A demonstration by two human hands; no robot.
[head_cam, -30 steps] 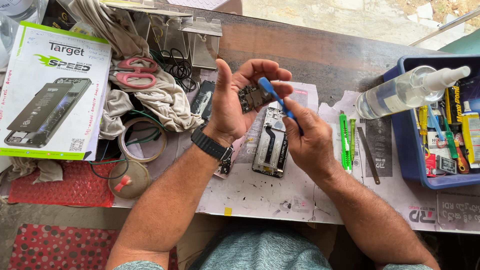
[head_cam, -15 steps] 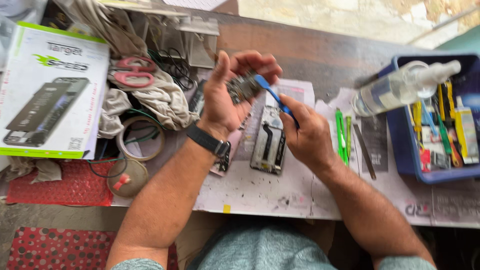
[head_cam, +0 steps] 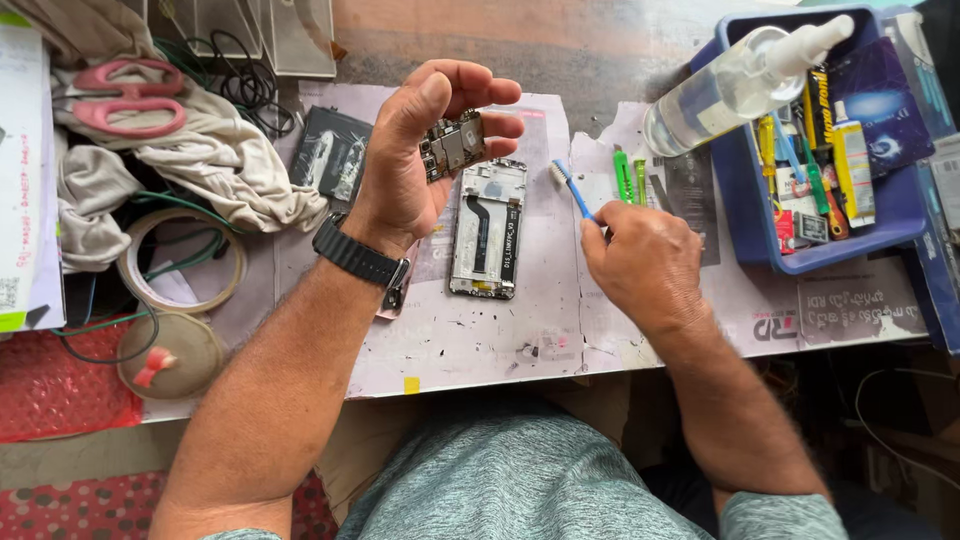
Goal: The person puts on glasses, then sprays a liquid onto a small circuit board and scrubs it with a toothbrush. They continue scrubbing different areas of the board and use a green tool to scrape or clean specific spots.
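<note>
Two hands over cluttered table [head_cam: 600,60]

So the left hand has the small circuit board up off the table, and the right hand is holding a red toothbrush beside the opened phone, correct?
Not quite: the head view shows the toothbrush in the right hand is blue, not red. The rest stands: the left hand holds the small circuit board up off the table, and the brush is beside the opened phone.

soft, even daylight fills the scene, brighter at the top edge. shadows on the desk [head_cam: 600,60] are weak. the picture is sharp, with slight blur at the edges.
</note>
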